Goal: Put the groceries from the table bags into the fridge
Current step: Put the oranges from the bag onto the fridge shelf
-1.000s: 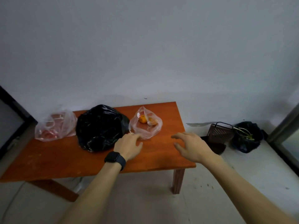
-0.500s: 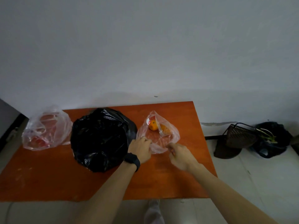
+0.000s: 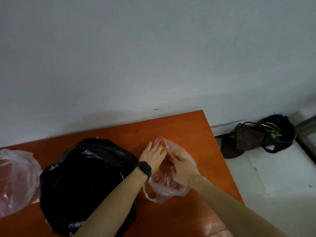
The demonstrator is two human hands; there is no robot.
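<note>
Clear grocery bag [image 3: 168,189] lies on the counter [image 3: 188,127] at 3 o'clock from a black bag [image 3: 82,177]; left hand [image 3: 153,157] spreads its mouth, grip loose with straight fingers, right hand [image 3: 184,170] reaches inside, grip unclear; next likely means lifting out fruit.

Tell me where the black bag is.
In the head view, the black bag sits on the orange table, left of centre, between the pinkish bag at the left edge and the small clear bag on its right.
</note>
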